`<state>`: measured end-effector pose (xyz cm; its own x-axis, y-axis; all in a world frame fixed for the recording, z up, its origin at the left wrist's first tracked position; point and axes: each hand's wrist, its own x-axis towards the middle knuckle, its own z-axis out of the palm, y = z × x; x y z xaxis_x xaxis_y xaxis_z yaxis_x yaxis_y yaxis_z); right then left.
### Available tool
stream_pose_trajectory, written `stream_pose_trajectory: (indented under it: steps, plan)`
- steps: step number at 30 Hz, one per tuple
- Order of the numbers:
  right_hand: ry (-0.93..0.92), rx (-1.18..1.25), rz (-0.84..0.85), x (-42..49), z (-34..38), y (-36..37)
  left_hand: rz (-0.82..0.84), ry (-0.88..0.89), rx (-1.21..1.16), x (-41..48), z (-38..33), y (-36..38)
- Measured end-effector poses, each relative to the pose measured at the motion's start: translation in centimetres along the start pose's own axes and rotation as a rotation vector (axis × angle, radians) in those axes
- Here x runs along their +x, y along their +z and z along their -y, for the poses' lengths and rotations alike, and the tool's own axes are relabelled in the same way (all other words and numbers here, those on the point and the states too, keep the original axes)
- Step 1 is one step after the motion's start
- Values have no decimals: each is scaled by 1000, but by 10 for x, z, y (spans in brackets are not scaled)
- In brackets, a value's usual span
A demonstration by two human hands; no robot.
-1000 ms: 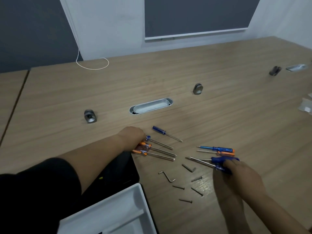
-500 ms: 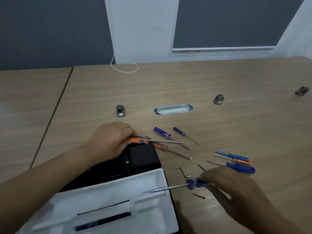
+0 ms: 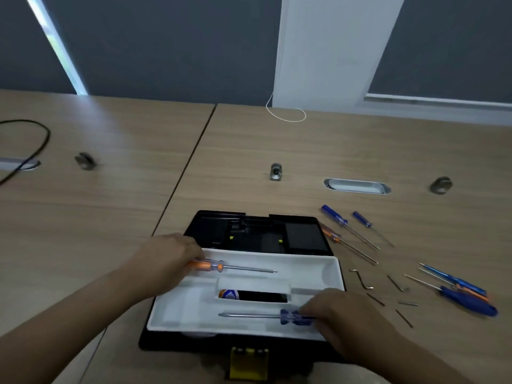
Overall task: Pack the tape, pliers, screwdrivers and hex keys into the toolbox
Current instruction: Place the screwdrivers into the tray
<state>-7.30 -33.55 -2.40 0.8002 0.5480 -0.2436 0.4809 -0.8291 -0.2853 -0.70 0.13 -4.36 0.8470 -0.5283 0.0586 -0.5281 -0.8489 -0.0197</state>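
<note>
- The right hand (image 3: 336, 314) is nearest, at the near right of the toolbox; its fingers are curled together around the handle of a blue screwdriver (image 3: 293, 317), whose shaft points left along the near channel of the white tray (image 3: 177, 314).
- The left hand (image 3: 169, 256) reaches in from the left at the far left corner of the tray, fingers folded over the handle end of an orange screwdriver (image 3: 206, 265); its shaft points right along the far channel.
- The toolbox (image 3: 249, 346) is black, with a yellow latch (image 3: 249, 361) at its near edge, and the white tray sits in its top.
- A slot in the middle of the tray opens onto the dark space below, where a round thing with an orange and blue label (image 3: 228, 294) shows; what it is cannot be told.
- The open lid (image 3: 257, 231) lies flat on the bench (image 3: 277, 151) beyond the tray, its dark compartments facing up.
- On the bench right of the toolbox lie several loose hex keys (image 3: 361, 281), scattered and apart from each other.
- Further right, a cluster of blue-handled screwdrivers (image 3: 465, 296) lies together, with orange showing among them.
- Beyond those, just right of the lid, an orange-handled screwdriver (image 3: 331, 236) and two blue ones (image 3: 333, 214) lie side by side, tips pointing right and near.
- Far across the bench are a metal cable slot (image 3: 356, 186) and a white cord (image 3: 285, 115).
</note>
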Motion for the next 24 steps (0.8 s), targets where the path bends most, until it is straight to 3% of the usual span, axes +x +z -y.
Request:
stream_pose_trajectory:
  steps: [7, 12, 14, 17, 19, 21, 24]
  plan:
    - [27, -4, 22, 6, -12, 23, 220, -17, -18, 14, -4, 3]
    - [53, 386, -143, -15, -35, 10, 236, -21, -32, 37, 7, 3]
    - [171, 462, -357, -33, -67, -2, 144, -14, -137, 60, 3, -3]
    - [496, 318, -595, -65, -143, -7, 71, 123, -238, 108, -28, -25]
    - [746, 223, -568, -85, -197, -2, 81, 219, -292, 151, -63, -34]
    - [914, 159, -432, -100, -238, 9, 101, 302, -338, 195, -94, -27]
    - [963, 86, -315, -109, -267, 26, 192, 350, -267, 260, -134, 4]
